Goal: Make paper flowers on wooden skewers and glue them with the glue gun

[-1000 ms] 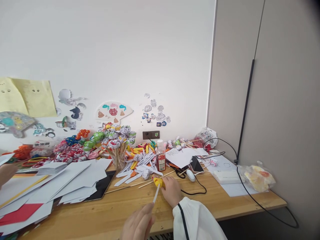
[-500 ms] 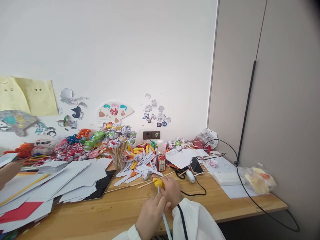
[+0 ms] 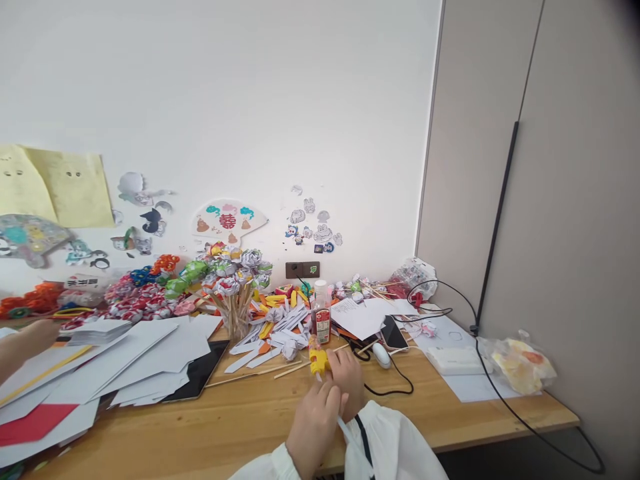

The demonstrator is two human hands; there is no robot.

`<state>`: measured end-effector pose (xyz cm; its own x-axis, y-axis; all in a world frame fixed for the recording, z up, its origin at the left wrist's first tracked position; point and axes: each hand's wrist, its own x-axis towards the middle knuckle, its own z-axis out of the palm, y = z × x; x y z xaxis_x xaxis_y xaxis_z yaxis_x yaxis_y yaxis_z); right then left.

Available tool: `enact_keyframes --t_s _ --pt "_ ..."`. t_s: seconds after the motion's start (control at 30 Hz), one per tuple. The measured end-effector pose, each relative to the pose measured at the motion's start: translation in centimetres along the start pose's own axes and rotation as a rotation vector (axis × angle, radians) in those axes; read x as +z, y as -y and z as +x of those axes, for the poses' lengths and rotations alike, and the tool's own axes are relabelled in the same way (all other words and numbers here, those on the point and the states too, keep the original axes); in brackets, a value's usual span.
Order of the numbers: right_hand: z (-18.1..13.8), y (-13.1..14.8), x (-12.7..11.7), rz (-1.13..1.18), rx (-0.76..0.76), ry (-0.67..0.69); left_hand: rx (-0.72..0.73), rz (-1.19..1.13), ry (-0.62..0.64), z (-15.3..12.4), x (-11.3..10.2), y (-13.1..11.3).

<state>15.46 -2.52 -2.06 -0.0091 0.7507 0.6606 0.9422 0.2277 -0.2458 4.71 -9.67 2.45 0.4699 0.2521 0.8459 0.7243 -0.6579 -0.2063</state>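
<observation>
Since a second ago the left hand (image 3: 316, 417) has come up from the near edge to meet the right hand (image 3: 347, 377), and both now close round a thin white stick (image 3: 344, 427) topped by a yellow paper piece (image 3: 318, 361). That piece sits just above the tabletop (image 3: 240, 413), in front of a small red bottle (image 3: 321, 319). Most of the stick is hidden between the fingers; how it joins the yellow piece I cannot tell. White sleeves (image 3: 395, 447) are cut off by the bottom edge. At far left another person's hand (image 3: 23, 340) reaches in, only partly in view. Loose white sheets (image 3: 150, 350) cover part of a dark tablet (image 3: 200, 380). Paper flowers on sticks (image 3: 235, 280) stand in a jar, coloured paper heaped around. A phone (image 3: 393, 331), a mouse (image 3: 381, 353) and a black cable (image 3: 505, 400) lie to the right. Cut-outs (image 3: 227, 221) dot the white wall; grey panels close off the right.
</observation>
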Motion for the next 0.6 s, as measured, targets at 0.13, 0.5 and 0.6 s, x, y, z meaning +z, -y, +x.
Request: enact_keyframes --t_s 0.13,0.5,0.6 --pt "0.0 -0.3 0.1 0.032 0.026 -0.041 0.020 -0.020 -0.021 0.0 0.3 0.3" --pt "0.1 -0.2 -0.2 0.264 0.086 -0.147 0.150 -0.089 -0.077 0.2 1.3 1.1" --pt "0.5 -0.2 -0.5 0.326 0.090 -0.167 0.214 -0.081 -0.077 -0.3 1.8 0.7"
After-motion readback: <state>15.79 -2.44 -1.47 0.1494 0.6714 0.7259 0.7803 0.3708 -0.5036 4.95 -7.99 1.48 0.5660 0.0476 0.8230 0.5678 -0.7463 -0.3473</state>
